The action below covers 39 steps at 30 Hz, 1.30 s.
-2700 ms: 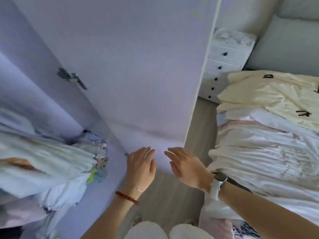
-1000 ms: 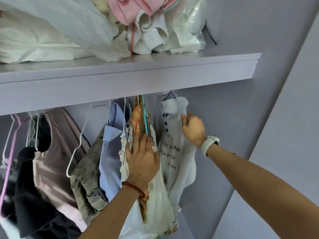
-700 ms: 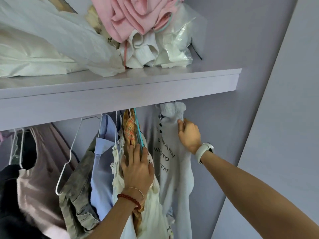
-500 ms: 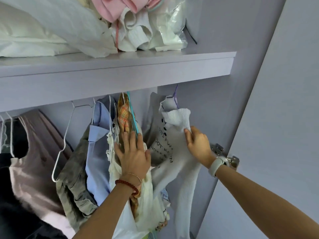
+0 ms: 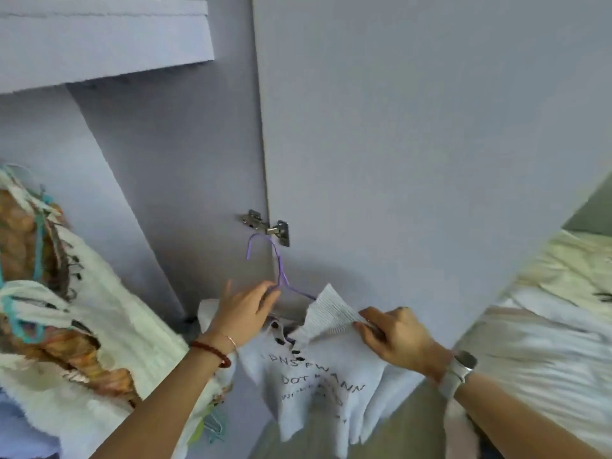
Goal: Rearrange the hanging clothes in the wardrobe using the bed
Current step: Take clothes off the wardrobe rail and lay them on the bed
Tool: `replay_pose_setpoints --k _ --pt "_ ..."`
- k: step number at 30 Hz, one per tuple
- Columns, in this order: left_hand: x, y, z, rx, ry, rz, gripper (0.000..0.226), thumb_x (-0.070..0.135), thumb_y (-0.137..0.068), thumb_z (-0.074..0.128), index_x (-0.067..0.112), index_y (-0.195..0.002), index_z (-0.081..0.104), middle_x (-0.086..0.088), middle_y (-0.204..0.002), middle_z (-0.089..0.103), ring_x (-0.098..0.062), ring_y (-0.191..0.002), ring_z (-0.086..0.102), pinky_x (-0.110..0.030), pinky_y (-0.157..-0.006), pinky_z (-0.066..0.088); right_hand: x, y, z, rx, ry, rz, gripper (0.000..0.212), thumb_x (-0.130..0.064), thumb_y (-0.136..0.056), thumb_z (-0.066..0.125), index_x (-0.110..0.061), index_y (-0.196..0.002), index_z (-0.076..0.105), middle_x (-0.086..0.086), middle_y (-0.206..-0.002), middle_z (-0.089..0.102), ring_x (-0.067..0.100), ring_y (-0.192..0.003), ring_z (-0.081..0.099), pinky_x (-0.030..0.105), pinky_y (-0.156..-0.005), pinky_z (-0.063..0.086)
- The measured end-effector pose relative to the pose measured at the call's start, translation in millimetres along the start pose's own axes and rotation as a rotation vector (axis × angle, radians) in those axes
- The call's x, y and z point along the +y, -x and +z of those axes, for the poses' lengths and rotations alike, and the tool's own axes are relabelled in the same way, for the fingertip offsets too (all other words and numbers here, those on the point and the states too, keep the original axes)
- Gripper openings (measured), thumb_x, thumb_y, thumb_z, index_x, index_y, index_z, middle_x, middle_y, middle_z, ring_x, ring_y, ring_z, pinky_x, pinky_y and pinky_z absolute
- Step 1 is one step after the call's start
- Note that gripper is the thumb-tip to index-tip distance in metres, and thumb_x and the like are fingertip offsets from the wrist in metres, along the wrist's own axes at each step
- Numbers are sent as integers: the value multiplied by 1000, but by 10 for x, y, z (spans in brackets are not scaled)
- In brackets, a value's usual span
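Clothes on a purple hanger [image 5: 281,270] sit between our two hands in the head view: a white top [image 5: 318,369] with black lettering, held low in front of the open wardrobe door [image 5: 414,127], off the rail. Our right hand [image 5: 394,336] is closed on the ribbed collar of the top, pinching the fabric. Our left hand [image 5: 245,313] has its fingers curled around the shoulder of the hanger, just below the hook; how firmly it holds we cannot tell. The hook stands up in front of the metal hinge [image 5: 268,226]. To the left, other clothes [image 5: 66,309], white and orange, hang inside the wardrobe under the shelf [image 5: 106,44]. At the right edge lies the bed [image 5: 546,326], with pale garments spread on it
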<state>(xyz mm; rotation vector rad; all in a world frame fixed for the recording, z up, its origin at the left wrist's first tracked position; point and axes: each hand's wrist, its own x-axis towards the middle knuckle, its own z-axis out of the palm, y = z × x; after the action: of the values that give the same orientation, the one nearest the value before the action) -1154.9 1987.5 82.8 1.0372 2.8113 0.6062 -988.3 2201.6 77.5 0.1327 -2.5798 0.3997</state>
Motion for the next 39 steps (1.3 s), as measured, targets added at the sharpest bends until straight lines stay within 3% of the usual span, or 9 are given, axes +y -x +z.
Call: replay_pose_setpoints --k 2,6,8,14,19,25,33,36,39 --pt "294 13 314 -213 103 90 45 47 -96 32 12 -110 57 -9 -100 66 -29 -95 60 -35 -84 43 150 501 -259 -25 94 106 41 -38 -96 32 -14 -74 58 -1 -38 43 20 -32 39 21 -36 25" --pt "1109 237 911 -382 340 285 28 35 -97 41 16 -82 55 4 -57 48 -5 -53 47 -24 -56 34 413 1502 -767 -20 291 392 42 -37 -94 36 -13 -74 63 0 -59 59 20 -54 55 26 -45 42" --pt "1577 354 1120 -439 443 386 33 34 -95 45 21 -65 44 6 -49 41 -6 -48 39 -24 -53 29 487 1957 -1020 39 346 559 46 -39 -95 32 -9 -75 61 3 -67 58 20 -66 51 29 -57 40" --pt "2917 465 1381 -526 534 615 41 39 -94 45 18 -60 44 5 -47 34 -6 -45 37 -20 -49 28 468 2998 -1657 190 458 929 28 -26 -88 40 -5 -84 60 5 -79 58 20 -73 51 24 -68 37" --pt "3921 327 1651 -339 401 698 43 48 -91 46 18 -61 43 6 -50 41 -15 -50 43 -29 -48 29 433 3527 -2050 295 314 1068 43 -39 -87 37 -4 -81 62 -16 -56 47 -3 -42 47 11 -37 40" --pt "4985 86 2079 7 415 738 29 29 -90 55 4 -77 61 -13 -80 66 -33 -82 57 -36 -75 28 774 3666 -2320 360 195 1119 21 -23 -95 46 -7 -90 58 -12 -50 43 -1 -48 52 15 -38 34" --pt "5878 -577 1963 418 418 748 41 42 -87 39 10 -80 63 -10 -81 66 -33 -85 57 -36 -86 25 1588 3308 -2855 658 127 1066 27 -30 -88 43 -7 -80 54 -9 -48 35 10 -46 41 22 -45 26" --pt "6308 -789 2008 446 451 728 35 36 -87 40 14 -99 65 -8 -109 63 -35 -110 52 -51 -99 27 1967 3214 -3031 757 124 1080 24 -29 -89 44 -12 -72 48 -8 -48 32 10 -47 36 24 -47 22" --pt "6612 -916 2372 259 450 759 51 38 -87 30 14 -126 52 -13 -138 45 -36 -129 36 -54 -103 23 2423 3259 -3135 816 154 1173 24 -21 -93 48 -18 -70 42 -8 -48 32 10 -44 36 26 -47 23"
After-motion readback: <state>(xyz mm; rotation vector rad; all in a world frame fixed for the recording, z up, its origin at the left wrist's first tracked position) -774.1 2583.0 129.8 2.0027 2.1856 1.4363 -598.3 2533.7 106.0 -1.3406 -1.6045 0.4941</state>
